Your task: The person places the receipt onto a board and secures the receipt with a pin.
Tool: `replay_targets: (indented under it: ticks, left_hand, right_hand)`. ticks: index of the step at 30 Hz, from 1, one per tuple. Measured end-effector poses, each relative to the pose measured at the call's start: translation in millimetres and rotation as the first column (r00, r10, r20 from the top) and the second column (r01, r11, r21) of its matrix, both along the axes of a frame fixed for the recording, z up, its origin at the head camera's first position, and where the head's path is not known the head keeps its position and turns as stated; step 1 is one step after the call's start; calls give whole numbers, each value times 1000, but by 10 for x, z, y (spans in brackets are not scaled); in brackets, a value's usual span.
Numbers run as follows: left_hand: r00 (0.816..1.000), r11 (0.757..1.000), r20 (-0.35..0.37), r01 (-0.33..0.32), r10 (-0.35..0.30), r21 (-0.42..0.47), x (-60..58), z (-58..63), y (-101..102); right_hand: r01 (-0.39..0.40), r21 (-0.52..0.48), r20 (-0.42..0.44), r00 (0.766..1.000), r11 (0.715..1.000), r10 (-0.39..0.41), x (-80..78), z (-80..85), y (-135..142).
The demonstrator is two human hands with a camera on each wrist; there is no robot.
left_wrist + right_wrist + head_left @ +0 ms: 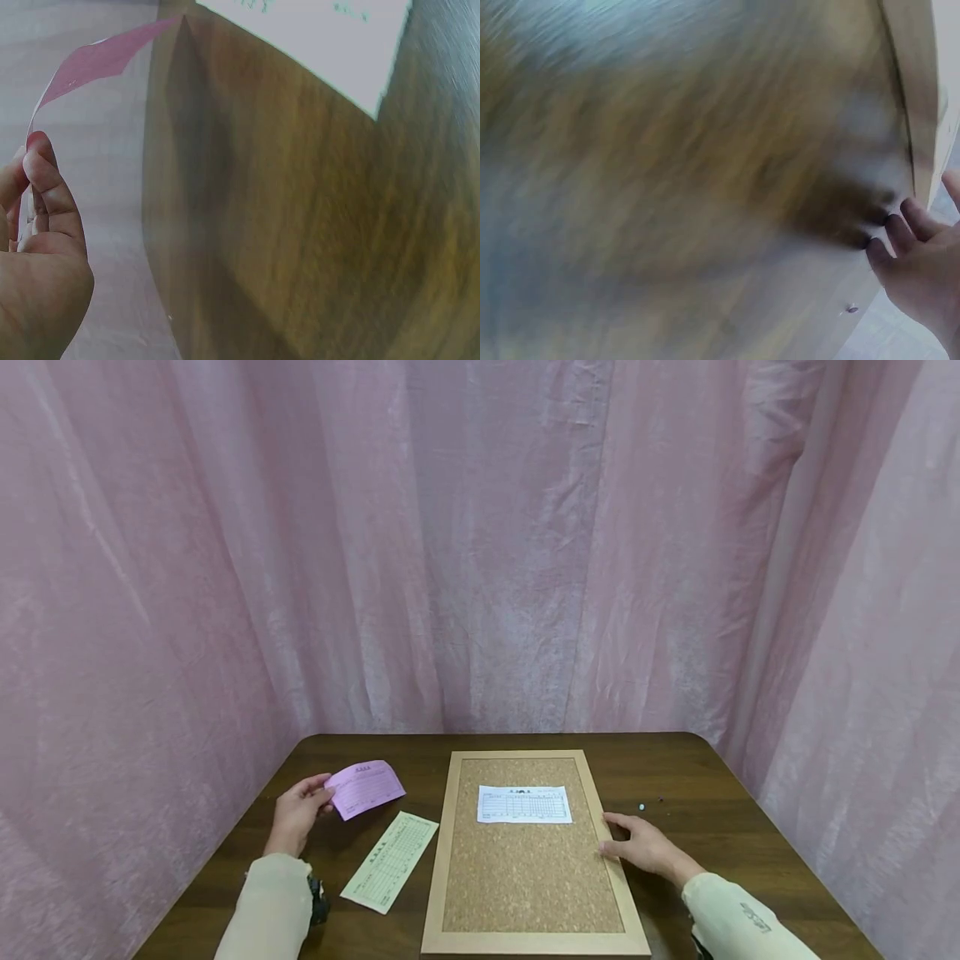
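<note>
In the head view, my left hand [295, 817] pinches the left corner of a pink printed paper form [366, 787]. The same form [97, 64] bends away from the thumb and fingertips in the left wrist view. Just below it, a green printed form [391, 862] lies slanted on the table. A wood-framed cork board [532, 881] lies flat in the middle, and a white printed form [524, 806] is on its upper half, with a small dark spot at its top. My right hand [645, 846] rests at the board's right frame edge, fingers extended and holding nothing.
Two tiny objects, one of them a pale blue one [641, 807], lie on the dark wooden table [720, 827] beyond the right hand. Another view of a small piece [852, 308] shows near the right fingers. Pink curtains [510, 568] hang around the table's back and sides.
</note>
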State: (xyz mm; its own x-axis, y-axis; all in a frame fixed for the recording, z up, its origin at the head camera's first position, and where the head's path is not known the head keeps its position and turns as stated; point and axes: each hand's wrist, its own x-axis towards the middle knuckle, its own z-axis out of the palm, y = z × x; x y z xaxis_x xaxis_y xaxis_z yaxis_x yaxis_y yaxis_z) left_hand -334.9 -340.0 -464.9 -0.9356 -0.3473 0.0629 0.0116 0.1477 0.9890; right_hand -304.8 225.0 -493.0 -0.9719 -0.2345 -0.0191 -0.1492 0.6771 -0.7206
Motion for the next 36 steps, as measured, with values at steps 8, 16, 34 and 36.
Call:
replay_targets:
  ticks: [8,16,34,36]
  left_hand:
    - [998,998,-34,55,-54,17,-104,95,139]
    - [991,992,-87,112,-106,60,-170,168,293]
    - [980,976,-109,179,-166,120,-246,247,661]
    - [979,974,-110,185,-171,128,-263,243,699]
  right_hand:
    - [41,-5,-36,998,999,-41,-87,99,-174]
    - [52,-3,-63,997,999,-52,-139,143,-349]
    - [84,-30,-44,995,996,-85,-180,192,-515]
    - [76,-32,-51,996,997,-78,-183,198,-523]
